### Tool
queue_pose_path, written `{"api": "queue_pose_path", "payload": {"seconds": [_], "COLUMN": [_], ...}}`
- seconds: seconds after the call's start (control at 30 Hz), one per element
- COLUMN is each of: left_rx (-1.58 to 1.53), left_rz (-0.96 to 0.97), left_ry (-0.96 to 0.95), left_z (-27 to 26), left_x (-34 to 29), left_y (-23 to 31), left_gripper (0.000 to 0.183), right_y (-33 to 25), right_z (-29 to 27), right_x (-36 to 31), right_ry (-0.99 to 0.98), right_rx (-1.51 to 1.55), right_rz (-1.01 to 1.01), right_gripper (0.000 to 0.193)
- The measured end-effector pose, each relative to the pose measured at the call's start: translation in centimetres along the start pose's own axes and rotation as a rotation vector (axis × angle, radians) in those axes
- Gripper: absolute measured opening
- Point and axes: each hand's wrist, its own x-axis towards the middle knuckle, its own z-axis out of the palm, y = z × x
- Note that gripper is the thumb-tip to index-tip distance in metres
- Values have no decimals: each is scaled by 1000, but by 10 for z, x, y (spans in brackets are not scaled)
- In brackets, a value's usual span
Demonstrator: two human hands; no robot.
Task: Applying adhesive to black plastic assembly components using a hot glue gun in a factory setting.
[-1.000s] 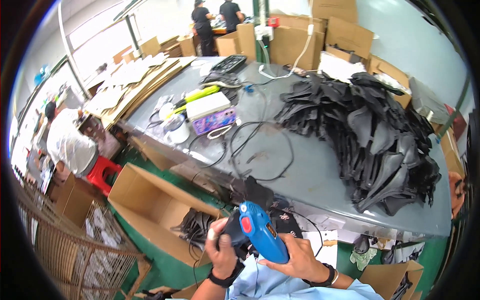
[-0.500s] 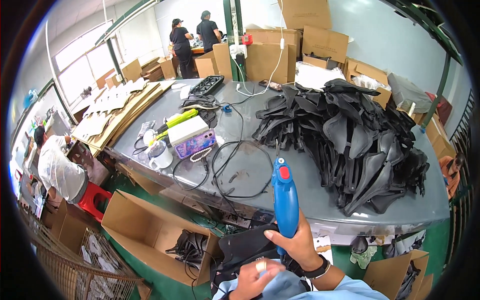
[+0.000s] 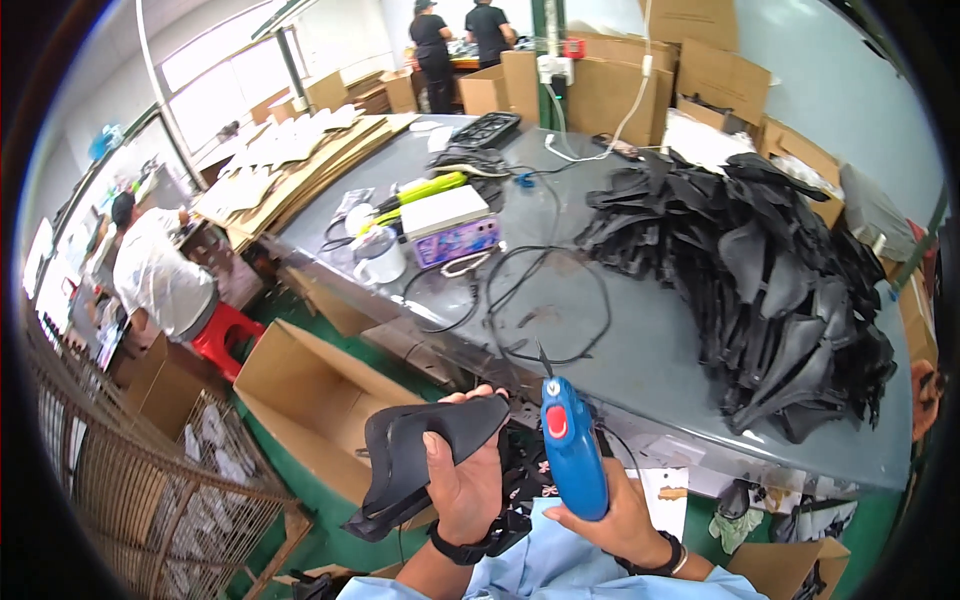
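Observation:
My left hand [image 3: 466, 482] is closed on a black moulded piece [image 3: 415, 450], curved and flexible-looking, its thumb across the face. In my right hand [image 3: 628, 522] is a blue handheld electric cutter [image 3: 578, 465] with a red button. The cutter's thin pointed blade [image 3: 544, 360] points up and away from me, just right of the black piece and apart from it. A large heap of similar black moulded pieces [image 3: 770, 290] covers the right part of the grey table [image 3: 640, 345].
A coiled black cable [image 3: 548, 300], white mug [image 3: 380, 262], white box [image 3: 440, 212] and patterned phone [image 3: 456, 241] lie on the table's left. Below stand a cardboard box [image 3: 300, 390] and wire basket [image 3: 215, 500]. A person sits on a red stool [image 3: 228, 340]; others stand at the back.
My left hand has risen to the left and now holds a black moulded piece. The cutter has come lower and nearer to me. The whole view has shifted, moving the table rightward.

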Motion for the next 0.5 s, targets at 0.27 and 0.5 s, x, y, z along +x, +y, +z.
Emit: {"api": "queue_pose_path", "payload": {"seconds": [0.27, 0.5], "left_rx": [-15, 46], "left_rz": [182, 165], "left_ry": [-30, -61], "left_z": [-3, -12], "left_x": [4, -1], "left_y": [5, 5], "left_gripper": [46, 45], "right_y": [-4, -8], "right_z": [15, 15], "right_x": [-15, -14], "right_ry": [-162, -194], "right_rx": [-174, -158], "right_rz": [5, -48], "right_gripper": [69, 66]}}
